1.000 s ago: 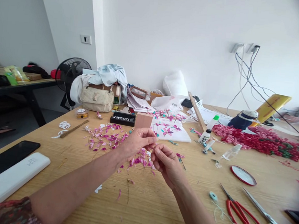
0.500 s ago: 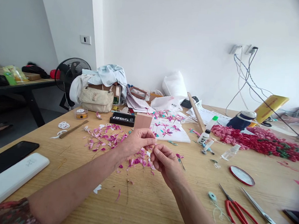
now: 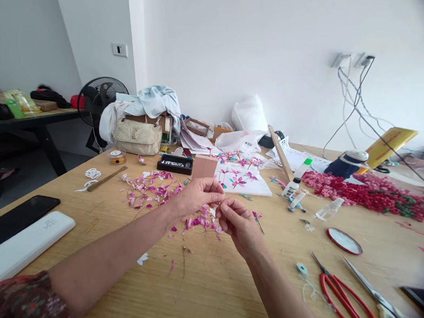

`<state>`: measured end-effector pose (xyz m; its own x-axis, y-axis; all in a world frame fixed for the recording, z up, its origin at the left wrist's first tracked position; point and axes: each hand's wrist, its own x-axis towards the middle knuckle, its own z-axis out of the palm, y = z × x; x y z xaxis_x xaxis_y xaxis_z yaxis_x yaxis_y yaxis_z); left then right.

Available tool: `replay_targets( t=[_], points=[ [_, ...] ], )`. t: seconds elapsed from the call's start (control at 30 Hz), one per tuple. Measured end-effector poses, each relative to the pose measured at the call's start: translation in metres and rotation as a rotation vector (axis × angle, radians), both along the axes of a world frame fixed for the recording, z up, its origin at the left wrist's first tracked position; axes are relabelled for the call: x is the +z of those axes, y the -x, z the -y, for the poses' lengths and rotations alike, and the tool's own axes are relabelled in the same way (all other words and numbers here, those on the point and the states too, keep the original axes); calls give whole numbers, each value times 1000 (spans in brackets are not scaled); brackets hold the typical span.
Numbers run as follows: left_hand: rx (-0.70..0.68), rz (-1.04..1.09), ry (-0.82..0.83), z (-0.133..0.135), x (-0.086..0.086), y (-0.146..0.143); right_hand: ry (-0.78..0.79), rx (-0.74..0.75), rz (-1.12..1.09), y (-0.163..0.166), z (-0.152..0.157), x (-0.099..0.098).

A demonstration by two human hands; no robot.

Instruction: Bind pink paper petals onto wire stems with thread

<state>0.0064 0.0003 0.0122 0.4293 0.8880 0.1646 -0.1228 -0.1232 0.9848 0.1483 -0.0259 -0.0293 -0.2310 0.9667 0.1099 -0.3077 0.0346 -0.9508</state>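
My left hand and my right hand meet over the middle of the table, fingertips almost touching. Both are closed in a pinch. Whatever lies between the fingertips is too small to make out. Beneath and to the left of them spread many loose pink petals, some on thin stems. Just beyond, finished-looking pink and teal flowers stand on a white foam block. A small pink flower on a dark stem lies to the right of my right hand.
Red-handled scissors and larger scissors lie at the right, near a thread spool and a round red-rimmed dish. Small bottles stand behind them. A white power bank and black phone lie at the left.
My view has shifted slightly, so the scene sits a little differently in it. Both hands stay pinched close together at nearly the same place over the table.
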Motion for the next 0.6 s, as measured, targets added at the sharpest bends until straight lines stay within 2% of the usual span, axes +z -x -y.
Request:
replay_targets(
  t=[0.2,0.6],
  points=[
    [8,-18,-37,-3,-1,0,-53,-18,45,-2,-1,0],
    [18,-82,-96,-10,-7,2,-61,-57,93,-3,-4,-3]
  ],
)
